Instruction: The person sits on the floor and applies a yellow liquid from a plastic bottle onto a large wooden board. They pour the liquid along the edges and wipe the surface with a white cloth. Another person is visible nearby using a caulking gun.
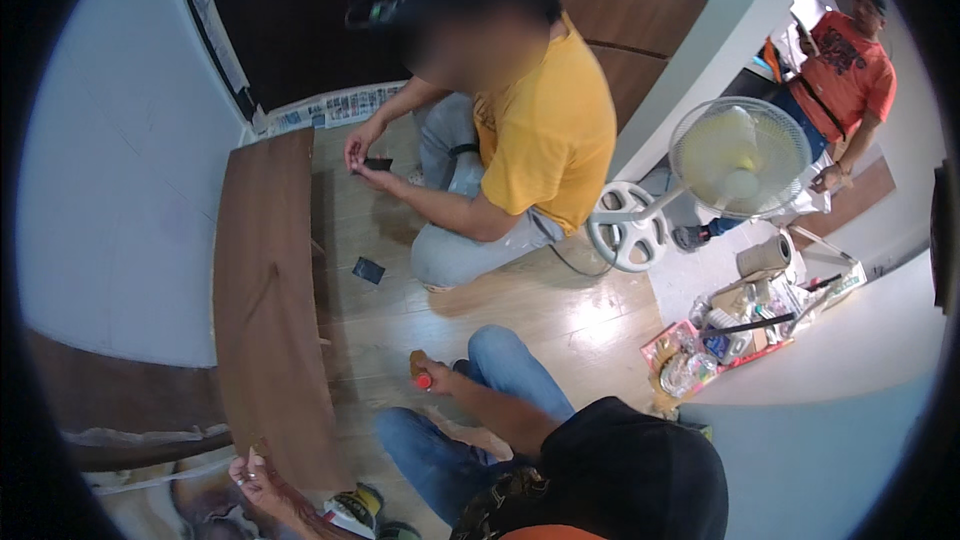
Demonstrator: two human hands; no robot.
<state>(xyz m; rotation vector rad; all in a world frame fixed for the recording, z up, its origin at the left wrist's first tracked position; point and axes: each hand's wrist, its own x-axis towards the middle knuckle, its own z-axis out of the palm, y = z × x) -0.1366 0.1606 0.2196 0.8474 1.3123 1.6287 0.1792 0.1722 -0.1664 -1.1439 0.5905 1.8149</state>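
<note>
My right hand (pixel 438 378) is closed around a small brown bottle with a red cap (pixel 424 380), held low between my knees. My left hand (pixel 256 483) is at the near end of a long brown wooden board (pixel 265 290), its fingers pinched around a small brownish piece (pixel 259 452) too small to name. The board stretches away on my left, with a darker streak near its middle. Across from me, a person in a yellow shirt (pixel 555 130) sits on the floor, holding a dark flat piece (pixel 374 166) in their hands.
A dark square sheet (pixel 369 270) lies on the wood floor. Behind the seated person stands a white fan (pixel 740 158). Boxes and bags (pixel 740 325) are heaped on the right. Another person in a red shirt (pixel 848 75) stands in the doorway. Cans (pixel 355 508) sit beside my left forearm.
</note>
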